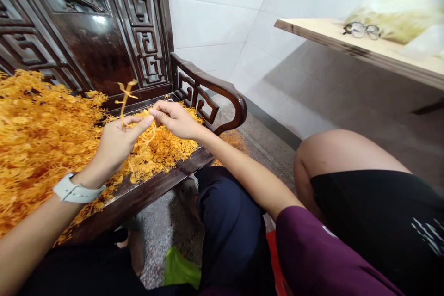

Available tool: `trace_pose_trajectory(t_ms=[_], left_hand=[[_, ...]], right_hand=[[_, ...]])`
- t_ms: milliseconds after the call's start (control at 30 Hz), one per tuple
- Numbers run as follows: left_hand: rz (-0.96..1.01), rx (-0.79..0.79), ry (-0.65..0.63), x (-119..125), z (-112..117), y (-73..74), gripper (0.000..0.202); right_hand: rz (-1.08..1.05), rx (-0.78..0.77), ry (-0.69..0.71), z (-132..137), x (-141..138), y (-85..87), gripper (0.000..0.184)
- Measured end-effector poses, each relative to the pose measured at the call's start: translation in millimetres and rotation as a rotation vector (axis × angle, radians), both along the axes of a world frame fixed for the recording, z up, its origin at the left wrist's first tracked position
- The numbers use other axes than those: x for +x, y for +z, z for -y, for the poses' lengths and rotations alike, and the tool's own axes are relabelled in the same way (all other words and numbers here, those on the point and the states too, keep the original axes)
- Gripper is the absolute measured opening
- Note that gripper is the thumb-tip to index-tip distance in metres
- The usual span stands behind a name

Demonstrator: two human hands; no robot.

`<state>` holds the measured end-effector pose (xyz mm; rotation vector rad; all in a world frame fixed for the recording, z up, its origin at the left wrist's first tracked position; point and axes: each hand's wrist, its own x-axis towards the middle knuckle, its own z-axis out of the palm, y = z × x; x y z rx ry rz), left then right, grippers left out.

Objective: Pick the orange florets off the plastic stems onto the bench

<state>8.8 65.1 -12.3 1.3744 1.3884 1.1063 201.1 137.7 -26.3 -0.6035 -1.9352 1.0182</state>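
Both my hands meet above a carved dark wooden bench (pixel 152 194). My left hand (pixel 120 141), with a pale watch on its wrist, pinches a thin orange plastic sprig (pixel 125 99) whose forked tip sticks up over the fingers. My right hand (pixel 175 119) is closed at the fingertips beside the left thumb, on a part of the orange plastic too small to make out clearly. Beneath the hands lies a loose layer of orange plastic pieces (pixel 166 150). A much taller heap of orange plastic sprigs (pixel 45 148) is piled at the left.
A curved armrest (pixel 229 97) closes off the bench's right end. Eyeglasses (pixel 362 31) and a clear bag of yellowish pieces (pixel 398 14) lie on a wooden board (pixel 312 30). Another person's bare knee (pixel 347 152) is close at the right. Orange bits (pixel 232 141) lie on the floor.
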Motion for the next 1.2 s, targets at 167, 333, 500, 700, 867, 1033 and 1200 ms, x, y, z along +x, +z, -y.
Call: trace_pose_trajectory(t_ms=[167,333,500,700,867,1033,1200], left_hand=[[-0.05,0.077,-0.087,1.8,2.3,-0.1,0.031],[0.326,-0.073,-0.228,1.6,3.4,7.3,0.039],[0.542,-0.156,-0.423,-5.8,3.8,12.4,0.037],[0.6,-0.169,-0.491,-11.6,8.4,20.1,0.038],[0.633,-0.188,-0.484,-8.1,12.6,23.0,0.042],[0.681,-0.134,-0.484,-11.9,18.0,30.2,0.044],[0.659,-0.095,-0.414,-16.9,21.9,42.9,0.048]], right_hand=[[-0.074,-0.05,0.118,-0.6,-5.0,-2.3,0.056],[-0.171,-0.193,0.195,-1.1,-2.0,0.8,0.058],[-0.3,-0.439,0.374,13.6,-7.7,9.2,0.056],[-0.345,-0.577,0.573,22.7,-11.8,14.7,0.052],[-0.353,-0.593,0.614,24.0,-13.1,15.8,0.055],[-0.442,-0.627,0.673,22.5,-9.6,21.8,0.05],[-0.466,-0.648,0.577,22.1,6.5,31.9,0.046]])
